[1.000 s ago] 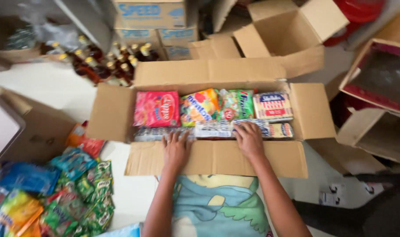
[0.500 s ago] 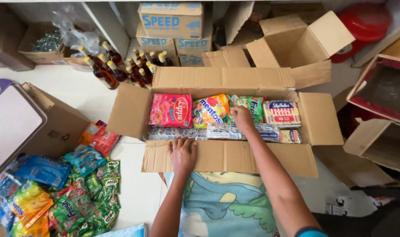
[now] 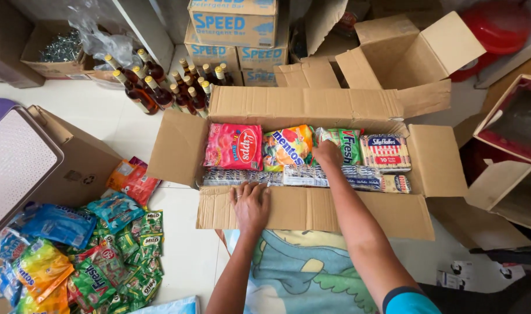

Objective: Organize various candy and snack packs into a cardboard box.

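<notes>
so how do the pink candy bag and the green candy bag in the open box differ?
The pink candy bag sits at the left end of the back row in the cardboard box; the green candy bag sits third along, right of the yellow and orange one. The pink bag is untouched and fully in view; the right hand rests on the green bag's left edge and hides part of it. Both lie face up, side by side.

A: Open brown cardboard box (image 3: pixel 312 212), flaps spread, candy packets packed in rows inside.
B: Green candy bag (image 3: pixel 348 145)?
A: Upright, back row, toward one o'clock, between yellow bag (image 3: pixel 287 146) and cracker pack (image 3: pixel 385 152).
</notes>
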